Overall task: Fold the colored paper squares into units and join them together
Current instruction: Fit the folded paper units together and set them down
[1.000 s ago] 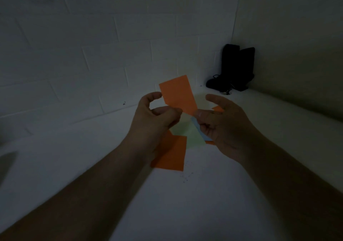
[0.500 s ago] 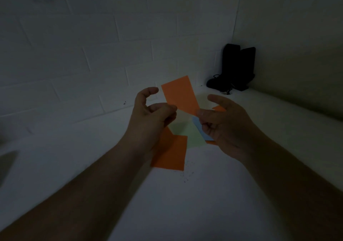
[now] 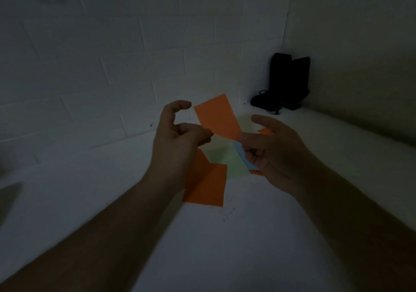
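I hold a folded orange paper (image 3: 217,117) up above the white table (image 3: 225,246), a narrow rectangle tilted to the left. My right hand (image 3: 274,154) pinches its lower right corner between thumb and fingers. My left hand (image 3: 177,143) has its fingers curled, thumb and fingertips meeting at the paper's lower left corner, index finger raised. Under the hands lie another orange paper (image 3: 207,186), a pale green sheet (image 3: 227,161) and a light blue sheet (image 3: 244,156), overlapping. My right hand partly hides an orange piece (image 3: 265,131).
The light is dim. A black object (image 3: 288,82) stands in the far right corner where two block walls meet. A grey shape (image 3: 9,197) shows at the left edge. The table runs along the right wall.
My left hand has slid down and left along the orange paper, from gripping its lower middle to its corner. The paper sits a little higher. My right hand keeps its pinch.
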The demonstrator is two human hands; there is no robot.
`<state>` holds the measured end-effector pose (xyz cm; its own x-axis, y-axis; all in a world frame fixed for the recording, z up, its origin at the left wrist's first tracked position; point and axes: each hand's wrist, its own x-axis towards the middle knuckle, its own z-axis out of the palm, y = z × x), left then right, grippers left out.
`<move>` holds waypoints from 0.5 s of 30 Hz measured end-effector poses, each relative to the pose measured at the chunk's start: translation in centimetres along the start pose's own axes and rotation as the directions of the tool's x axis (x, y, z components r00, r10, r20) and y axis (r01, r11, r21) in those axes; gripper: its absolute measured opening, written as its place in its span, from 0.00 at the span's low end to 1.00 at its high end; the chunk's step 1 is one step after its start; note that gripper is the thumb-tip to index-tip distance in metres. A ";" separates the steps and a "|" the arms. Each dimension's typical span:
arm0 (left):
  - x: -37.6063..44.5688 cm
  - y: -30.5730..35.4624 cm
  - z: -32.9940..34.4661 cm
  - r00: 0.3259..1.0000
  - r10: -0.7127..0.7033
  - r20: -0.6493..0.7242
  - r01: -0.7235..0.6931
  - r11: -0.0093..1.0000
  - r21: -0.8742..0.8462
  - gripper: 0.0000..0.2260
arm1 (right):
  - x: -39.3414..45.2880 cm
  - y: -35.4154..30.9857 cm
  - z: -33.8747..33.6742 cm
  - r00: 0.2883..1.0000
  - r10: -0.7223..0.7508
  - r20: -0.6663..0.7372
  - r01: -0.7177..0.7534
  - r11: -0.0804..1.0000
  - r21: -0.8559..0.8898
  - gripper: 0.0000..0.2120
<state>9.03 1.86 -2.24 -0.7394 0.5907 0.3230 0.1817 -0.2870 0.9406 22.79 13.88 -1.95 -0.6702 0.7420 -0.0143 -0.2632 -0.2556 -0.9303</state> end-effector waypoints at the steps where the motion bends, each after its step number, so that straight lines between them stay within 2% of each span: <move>1: 0.0 0.0 0.0 1.000 0.002 -0.001 -0.002 1.000 -0.001 0.24 | 0.0 0.0 0.0 1.000 0.000 0.001 0.000 1.000 0.001 0.29; 7: 0.0 -0.3 0.0 0.999 0.006 0.032 -0.007 1.000 0.013 0.21 | 0.0 -0.1 -0.1 1.000 0.022 0.008 -0.022 1.000 0.021 0.25; 12: -0.7 -0.3 0.7 0.991 -0.075 0.112 0.073 0.997 0.016 0.10 | 0.1 -0.1 0.0 1.000 0.026 -0.006 -0.026 0.999 0.044 0.20; 15: -1.2 -0.6 1.2 0.986 -0.045 0.158 0.033 0.996 0.078 0.15 | 0.1 0.3 0.0 0.999 0.022 0.031 -0.022 1.000 -0.003 0.18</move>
<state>10.54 2.20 -3.04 -0.6352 0.7145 0.2932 0.2075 -0.2078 0.9559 22.62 13.85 -2.23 -0.6968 0.7169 -0.0233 -0.2465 -0.2699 -0.9308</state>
